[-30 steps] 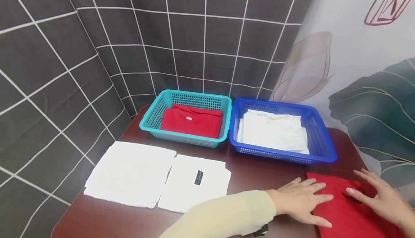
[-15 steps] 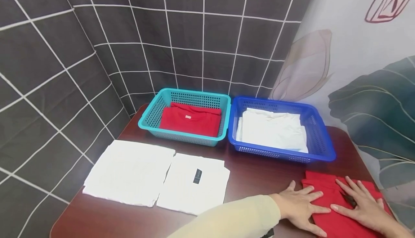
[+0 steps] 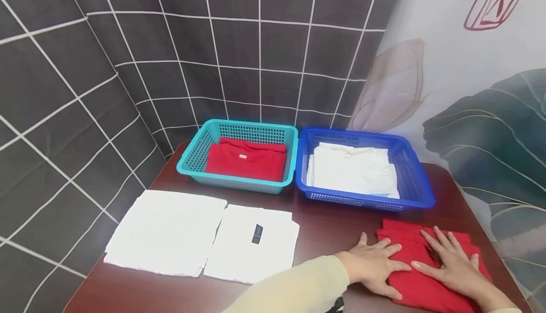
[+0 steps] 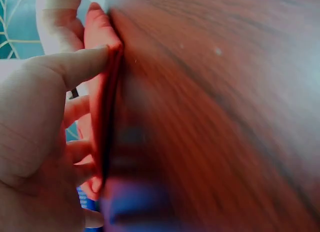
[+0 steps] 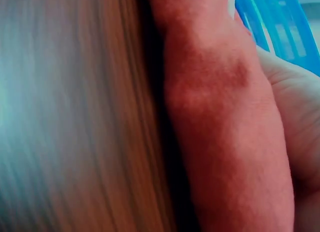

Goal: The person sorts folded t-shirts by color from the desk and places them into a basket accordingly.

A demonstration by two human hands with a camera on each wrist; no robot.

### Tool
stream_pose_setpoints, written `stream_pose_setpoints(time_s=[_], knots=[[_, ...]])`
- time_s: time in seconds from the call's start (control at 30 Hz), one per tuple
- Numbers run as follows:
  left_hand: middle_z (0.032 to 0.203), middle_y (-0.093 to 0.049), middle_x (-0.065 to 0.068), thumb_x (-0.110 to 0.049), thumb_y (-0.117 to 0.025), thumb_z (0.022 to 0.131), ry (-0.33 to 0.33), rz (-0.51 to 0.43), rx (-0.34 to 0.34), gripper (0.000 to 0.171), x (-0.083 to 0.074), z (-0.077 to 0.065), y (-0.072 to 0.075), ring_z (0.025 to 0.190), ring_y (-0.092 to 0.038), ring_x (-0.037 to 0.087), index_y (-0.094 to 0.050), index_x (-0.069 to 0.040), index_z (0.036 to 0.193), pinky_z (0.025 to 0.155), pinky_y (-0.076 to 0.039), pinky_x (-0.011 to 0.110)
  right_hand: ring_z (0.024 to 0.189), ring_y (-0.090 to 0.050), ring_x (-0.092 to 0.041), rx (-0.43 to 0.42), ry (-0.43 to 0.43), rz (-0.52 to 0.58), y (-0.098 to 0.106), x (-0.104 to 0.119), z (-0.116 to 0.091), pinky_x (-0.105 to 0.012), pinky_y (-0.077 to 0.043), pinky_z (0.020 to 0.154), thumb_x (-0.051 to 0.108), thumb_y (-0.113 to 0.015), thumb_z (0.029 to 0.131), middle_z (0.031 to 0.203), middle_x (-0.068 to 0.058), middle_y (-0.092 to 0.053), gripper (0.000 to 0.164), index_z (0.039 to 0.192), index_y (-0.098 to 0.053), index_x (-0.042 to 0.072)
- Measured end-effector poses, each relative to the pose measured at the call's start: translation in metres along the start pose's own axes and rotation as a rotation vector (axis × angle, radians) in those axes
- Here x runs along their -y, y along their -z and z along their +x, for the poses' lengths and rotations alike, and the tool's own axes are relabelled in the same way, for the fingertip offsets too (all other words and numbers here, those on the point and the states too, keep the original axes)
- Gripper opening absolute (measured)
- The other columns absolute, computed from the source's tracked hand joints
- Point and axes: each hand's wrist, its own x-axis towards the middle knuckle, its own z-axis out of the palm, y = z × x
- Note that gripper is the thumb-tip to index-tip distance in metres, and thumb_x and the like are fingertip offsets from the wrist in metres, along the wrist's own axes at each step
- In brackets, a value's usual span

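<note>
A folded red shirt [image 3: 409,249] lies at the table's right front in the head view. My left hand [image 3: 375,265] rests on its left side with straight, spread fingers. On the shirt's right half lies my right hand [image 3: 454,268], fingers also spread, with a dark patch showing between the hands. In the left wrist view, the thumb of my left hand [image 4: 35,112] touches the edge of the red shirt [image 4: 102,107]. The right wrist view shows the shirt's thick near edge [image 5: 225,132] up close, with part of my right hand [image 5: 295,112] behind it.
Two folded white garments [image 3: 166,232] lie side by side at the left, one bearing a dark label [image 3: 257,234]. Behind them stands a teal basket [image 3: 239,182] with a folded red shirt. A blue basket [image 3: 420,180] beside it holds folded white clothes. A dark grid curtain [image 3: 239,43] hangs behind.
My right hand has come down onto the red shirt. The shirt and both hands have shifted left across the table. The head view has turned slightly.
</note>
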Motion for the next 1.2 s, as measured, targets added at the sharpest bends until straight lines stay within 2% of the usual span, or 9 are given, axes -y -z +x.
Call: stream_pose_setpoints(time_s=[0.27,0.57,0.7,0.93,1.2], knots=[[0.155,-0.007,-0.025,-0.076,-0.049,0.080,-0.022,-0.033,-0.040,0.070,0.034,-0.027,-0.013,0.144,0.000,0.003,-0.019,-0.062,0.141,0.113,-0.016,0.054,0.133,0.001,-0.060,-0.012,-0.013,-0.009,-0.014,0.045,0.012,-0.086,0.010,0.082,0.061,-0.065,0.079,0.149,-0.036,-0.013,0.100,0.149,-0.026,0.001],[0.156,-0.015,-0.020,-0.068,-0.063,0.077,-0.036,-0.168,-0.110,0.071,0.074,-0.060,-0.024,0.145,-0.008,0.006,-0.033,-0.056,0.140,0.112,-0.019,0.055,0.133,-0.008,-0.058,-0.054,0.011,-0.031,-0.030,0.095,0.027,-0.087,0.004,0.083,0.067,-0.064,0.076,0.150,-0.032,-0.018,0.099,0.146,-0.034,0.003],[0.156,-0.020,-0.017,-0.064,-0.067,0.077,-0.035,-0.205,-0.142,0.070,0.087,-0.075,-0.029,0.145,-0.011,0.009,-0.037,-0.054,0.140,0.112,-0.021,0.056,0.133,-0.009,-0.057,-0.063,0.005,-0.038,-0.038,0.114,0.032,-0.086,0.005,0.085,0.070,-0.063,0.075,0.150,-0.032,-0.019,0.101,0.146,-0.036,0.003],[0.156,-0.025,-0.011,-0.058,-0.072,0.076,-0.019,-0.215,-0.202,0.070,0.107,-0.099,-0.037,0.145,-0.017,0.013,-0.044,-0.048,0.139,0.110,-0.024,0.057,0.134,-0.010,-0.056,-0.082,0.022,-0.029,-0.048,0.147,0.043,-0.086,0.003,0.087,0.071,-0.064,0.073,0.150,-0.030,-0.021,0.102,0.145,-0.038,0.005],[0.155,-0.029,-0.007,-0.054,-0.076,0.075,-0.024,-0.258,-0.248,0.069,0.118,-0.115,-0.047,0.144,-0.021,0.017,-0.049,-0.043,0.137,0.111,-0.024,0.056,0.135,-0.010,-0.056,-0.057,0.015,-0.029,-0.056,0.164,0.048,-0.085,0.002,0.088,0.070,-0.066,0.071,0.150,-0.029,-0.021,0.102,0.146,-0.039,0.005]])
